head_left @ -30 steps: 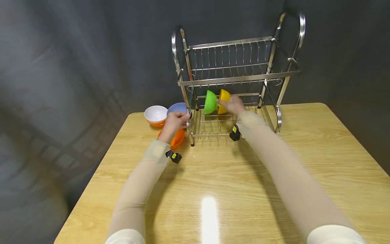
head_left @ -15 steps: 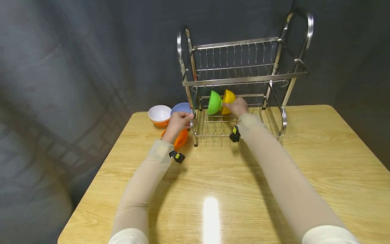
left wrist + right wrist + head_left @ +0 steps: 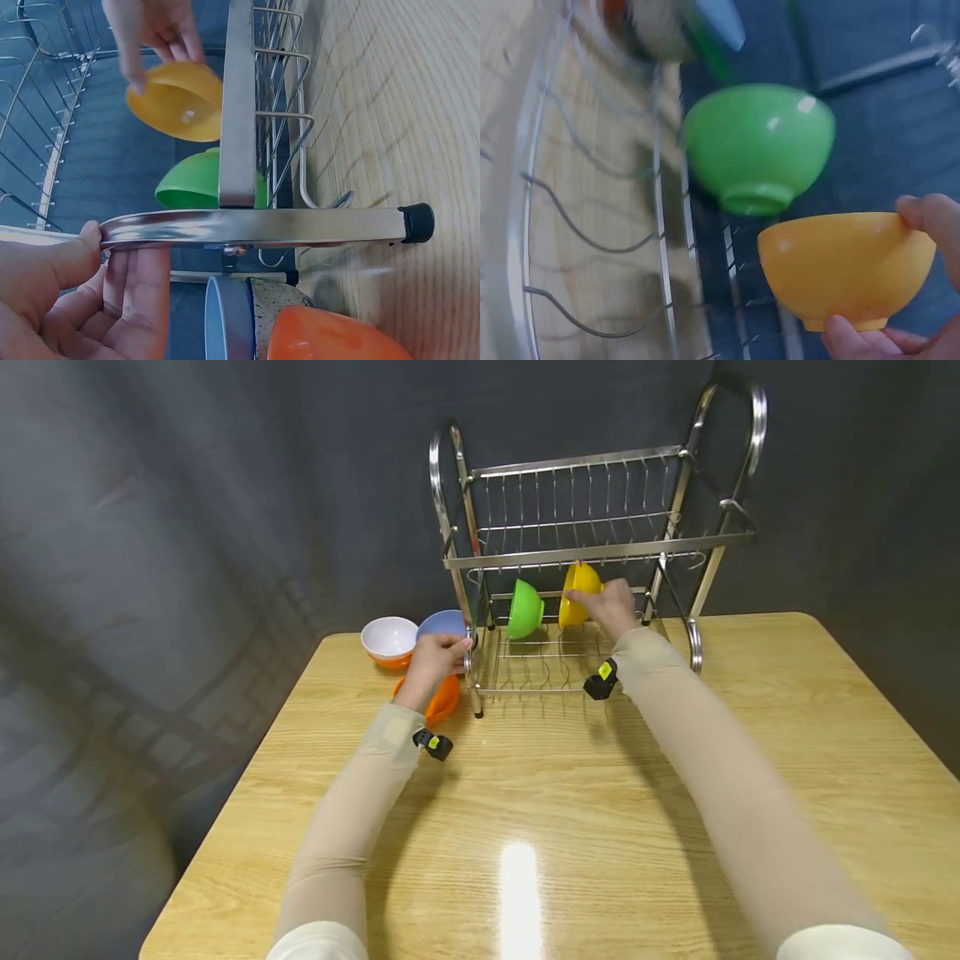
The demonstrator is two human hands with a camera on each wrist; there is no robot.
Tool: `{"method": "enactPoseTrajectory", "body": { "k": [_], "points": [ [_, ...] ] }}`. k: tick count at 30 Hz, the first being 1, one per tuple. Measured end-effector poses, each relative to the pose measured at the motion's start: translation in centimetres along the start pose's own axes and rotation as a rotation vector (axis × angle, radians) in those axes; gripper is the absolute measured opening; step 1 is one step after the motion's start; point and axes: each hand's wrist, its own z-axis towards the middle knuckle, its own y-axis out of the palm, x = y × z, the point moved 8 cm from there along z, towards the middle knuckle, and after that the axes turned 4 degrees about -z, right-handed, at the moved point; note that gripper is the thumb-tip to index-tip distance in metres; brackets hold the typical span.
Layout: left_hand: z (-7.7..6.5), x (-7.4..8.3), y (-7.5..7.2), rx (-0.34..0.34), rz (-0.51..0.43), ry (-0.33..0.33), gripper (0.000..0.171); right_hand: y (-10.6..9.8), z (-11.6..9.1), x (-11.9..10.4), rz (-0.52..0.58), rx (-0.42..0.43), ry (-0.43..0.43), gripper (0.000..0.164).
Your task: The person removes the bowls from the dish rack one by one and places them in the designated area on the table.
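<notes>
My right hand (image 3: 611, 606) pinches a yellow bowl (image 3: 577, 593) between thumb and fingers, above the lower tier of a metal dish rack (image 3: 600, 555). To its left, a green bowl (image 3: 525, 610) stands on edge in the lower tier, its base facing the yellow bowl. In the right wrist view a gap shows between the green bowl (image 3: 757, 142) and the yellow bowl (image 3: 847, 270). My left hand (image 3: 433, 667) grips the rack's left side tube (image 3: 180, 227), thumb on one side and fingers on the other.
Left of the rack on the wooden table (image 3: 420, 843) sit a white-lined orange bowl (image 3: 390, 639), a blue bowl (image 3: 441, 623) and an orange bowl (image 3: 444, 697), partly behind my left hand. A dark curtain (image 3: 225, 510) hangs behind.
My right hand has lifted the yellow bowl and carried it to the right, away from the green bowl. The left hand keeps its grip on the rack.
</notes>
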Motion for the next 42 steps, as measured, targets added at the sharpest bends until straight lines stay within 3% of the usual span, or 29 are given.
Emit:
{"method": "enactPoseTrajectory", "body": {
  "k": [5,12,16,20,25,29,34,36,38,42],
  "points": [
    [0.0,0.0,-0.3,-0.005,0.007,-0.006,0.028,-0.3,-2.4,-0.6,0.342,-0.186,0.013,0.088],
    [0.0,-0.2,-0.2,-0.017,-0.028,-0.026,0.028,0.6,-8.5,0.9,0.889,-0.472,0.144,0.074],
    [-0.1,-0.3,-0.2,-0.021,-0.037,-0.033,0.028,1.0,-11.7,2.2,1.105,-0.632,0.183,0.068],
    [-0.2,-0.1,-0.1,-0.023,-0.031,-0.023,0.028,0.9,-12.8,3.6,1.132,-0.705,0.160,0.052],
    [-0.3,0.1,-0.1,-0.027,-0.019,-0.013,0.028,0.8,-12.6,4.4,1.182,-0.774,0.122,0.036],
    [-0.1,-0.2,-0.1,-0.052,-0.021,-0.032,0.030,0.8,-12.0,4.5,1.238,-0.836,0.103,0.036],
    [0.1,-0.3,0.0,-0.103,-0.027,-0.083,0.033,0.7,-11.3,4.4,1.249,-0.834,0.108,0.038],
    [-0.1,0.1,-0.2,-0.098,-0.009,-0.074,0.035,0.6,-11.1,4.4,1.239,-0.823,0.114,0.038],
    [-0.6,1.0,-0.8,-0.033,0.041,-0.011,0.035,0.6,-11.1,4.4,1.230,-0.822,0.120,0.038],
    [-2.8,4.3,-2.5,0.220,0.053,0.243,0.022,0.6,-11.0,4.4,1.231,-0.835,0.136,0.037]
  ]
}}
